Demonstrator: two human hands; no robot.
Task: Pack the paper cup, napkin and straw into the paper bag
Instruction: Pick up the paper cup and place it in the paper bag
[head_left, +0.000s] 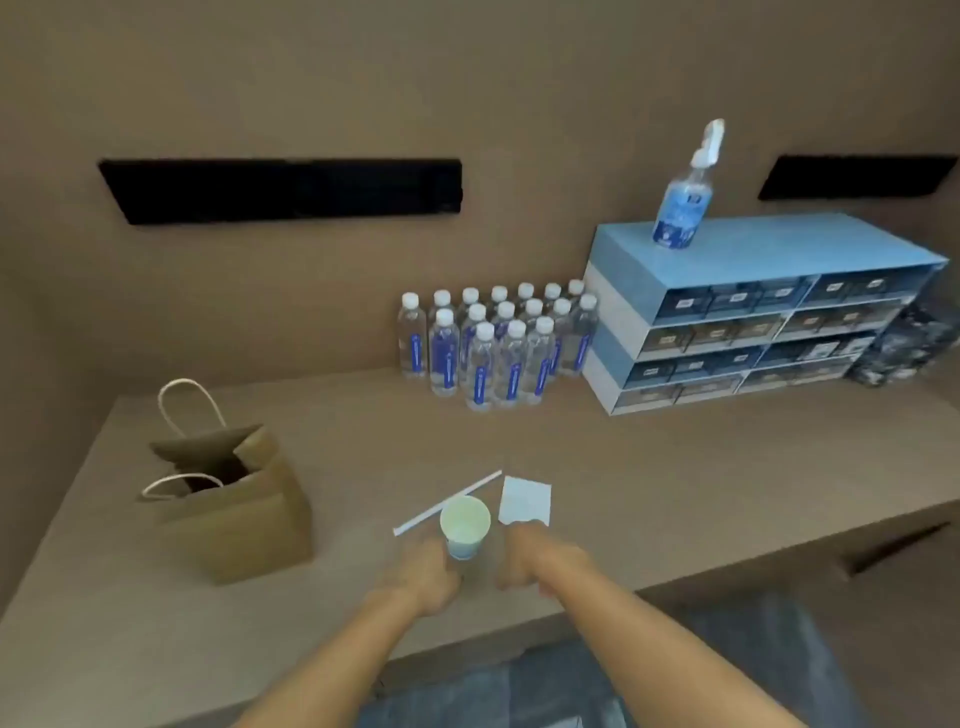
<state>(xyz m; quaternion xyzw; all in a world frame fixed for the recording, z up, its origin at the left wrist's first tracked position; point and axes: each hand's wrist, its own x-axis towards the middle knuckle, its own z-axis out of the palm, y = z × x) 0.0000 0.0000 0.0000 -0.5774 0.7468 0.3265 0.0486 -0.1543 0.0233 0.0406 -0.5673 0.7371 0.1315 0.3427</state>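
A pale green paper cup (464, 522) stands upright near the table's front edge. Behind it a white straw (447, 503) lies slanted, with its right end near a white napkin (525, 500) that lies flat to the right of the cup. The brown paper bag (244, 512) with white cord handles stands open at the left. My left hand (427, 574) rests with curled fingers against the cup's lower left side; blur hides whether it grips. My right hand (522, 560) is curled on the table just right of the cup, its knuckles at the napkin's near edge, holding nothing.
Several water bottles (493, 343) stand grouped at the back wall. A blue drawer organizer (753, 317) with a spray bottle (683, 202) on top fills the back right. The table edge (675, 582) runs just behind my forearms.
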